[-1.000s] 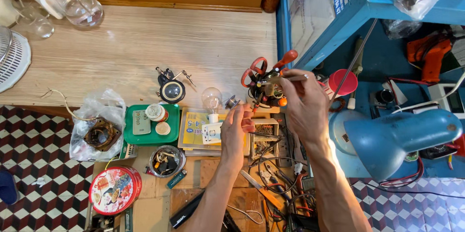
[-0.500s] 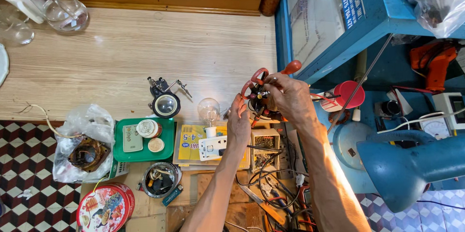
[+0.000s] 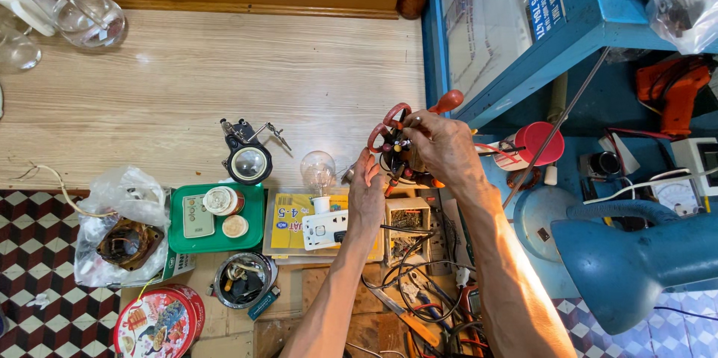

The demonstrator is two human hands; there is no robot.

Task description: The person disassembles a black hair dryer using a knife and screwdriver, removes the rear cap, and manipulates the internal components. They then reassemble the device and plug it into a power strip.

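Note:
My left hand [image 3: 366, 192] reaches up to a small red-framed motor assembly [image 3: 390, 147] with wires, and its fingers touch the left underside. My right hand [image 3: 441, 147] grips the same assembly from the right and covers much of it. An orange handle [image 3: 449, 100], perhaps a screwdriver's, sticks up past my right fingers. Just left of my left hand stands a clear light bulb [image 3: 318, 171] on a white socket plate [image 3: 325, 229].
A green tray [image 3: 179, 242] with small parts, a magnifier stand [image 3: 248, 160], a plastic bag with a copper coil [image 3: 123, 242], a round red tin [image 3: 157, 324] and tangled wires [image 3: 419, 283] lie on the bench. A blue cabinet [image 3: 523, 29] and blue lamp [image 3: 643, 261] stand right.
My left hand has closed in on the motor assembly from below. My right hand has wrapped further over it. The view has shifted slightly.

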